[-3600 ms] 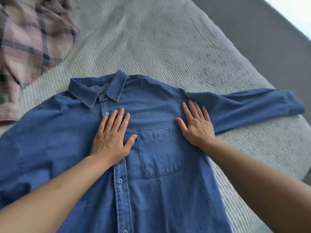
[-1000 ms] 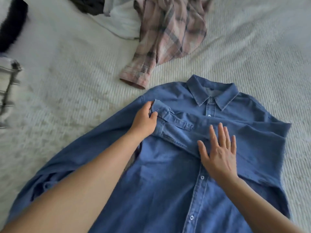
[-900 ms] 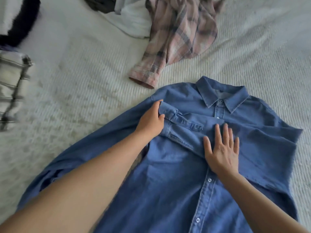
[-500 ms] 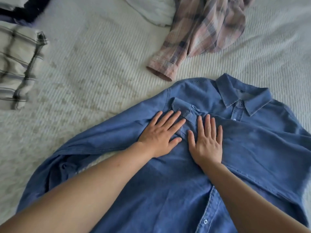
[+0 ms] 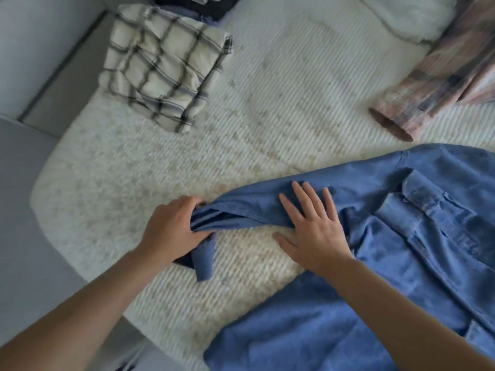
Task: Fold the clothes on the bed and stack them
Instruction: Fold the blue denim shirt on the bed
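A blue denim shirt lies front up on the white ribbed bed, filling the lower right. One sleeve is folded across its chest, cuff up. The other sleeve stretches out to the left. My left hand grips the bunched end of that sleeve near the cuff. My right hand lies flat with spread fingers on the same sleeve further up, thumb on the bedcover.
A folded cream plaid garment sits at the upper left with dark folded clothes behind it. A pink plaid shirt and a white garment lie unfolded at the upper right. The bed's rounded corner and grey floor are at left.
Both hands left the shirt's chest and moved left along the outstretched sleeve. My left hand has taken hold of the sleeve end. The view swung left, showing the folded stack.
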